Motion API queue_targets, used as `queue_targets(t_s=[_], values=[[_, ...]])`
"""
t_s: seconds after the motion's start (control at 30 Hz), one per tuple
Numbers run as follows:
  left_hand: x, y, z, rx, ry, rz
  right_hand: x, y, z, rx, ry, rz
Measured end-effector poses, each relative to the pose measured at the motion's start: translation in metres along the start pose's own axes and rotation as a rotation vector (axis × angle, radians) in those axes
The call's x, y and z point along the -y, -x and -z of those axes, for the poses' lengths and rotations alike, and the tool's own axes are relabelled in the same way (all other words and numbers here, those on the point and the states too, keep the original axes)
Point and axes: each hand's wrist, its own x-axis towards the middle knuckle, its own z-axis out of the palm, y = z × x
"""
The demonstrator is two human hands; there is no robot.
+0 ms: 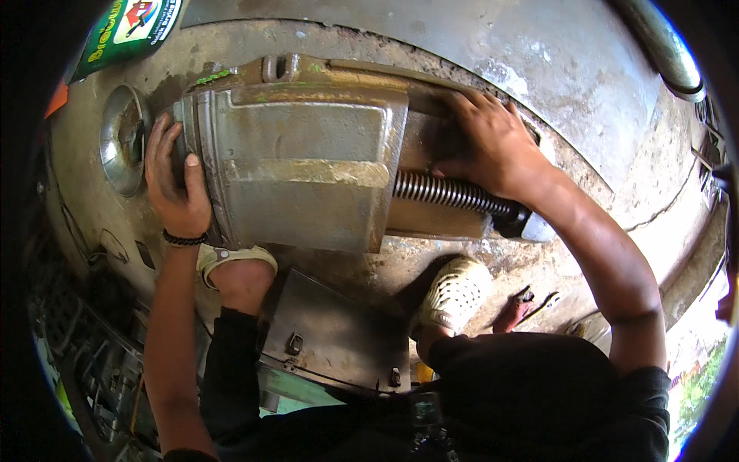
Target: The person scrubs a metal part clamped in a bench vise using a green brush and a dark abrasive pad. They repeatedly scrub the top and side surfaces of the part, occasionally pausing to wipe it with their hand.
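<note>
A large grey-brown metal vise (304,131) lies on its side on the ground in front of me. Its body is worn, with a pale stripe across it and green marks along the far edge. From the right of the body runs a dark threaded screw (446,190), bare along most of its length. At the vise's left end, my left hand (177,185) grips the jaw edge, thumb apart from the fingers. My right hand (496,142) curls over the far rail at the right end, above the screw; some of its fingertips are hidden.
A shiny metal bowl (123,142) stands left of the vise, below a green can (127,35). Beyond lie a metal sheet (562,69) and a pipe (666,46). A lidded metal box (331,327) sits between my feet. Red-handled pliers (514,312) lie by my right shoe (458,292).
</note>
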Motion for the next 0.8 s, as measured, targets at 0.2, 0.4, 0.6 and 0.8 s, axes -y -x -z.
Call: queue_targets(t_s=[0.2,0.4,0.6,0.8], values=[[0.002,-0.001,-0.001,-0.006,-0.014,-0.066,-0.004,0.002,-0.001,0.006,0.009,-0.104],[0.000,-0.002,-0.002,-0.010,-0.034,-0.055,0.004,-0.004,0.012,-0.016,-0.041,0.118],[0.000,0.000,-0.003,-0.028,-0.005,-0.060,-0.003,0.008,0.009,-0.069,0.136,-0.059],[0.000,-0.001,-0.001,-0.007,-0.090,-0.052,0.000,0.003,0.018,-0.047,0.137,-0.072]])
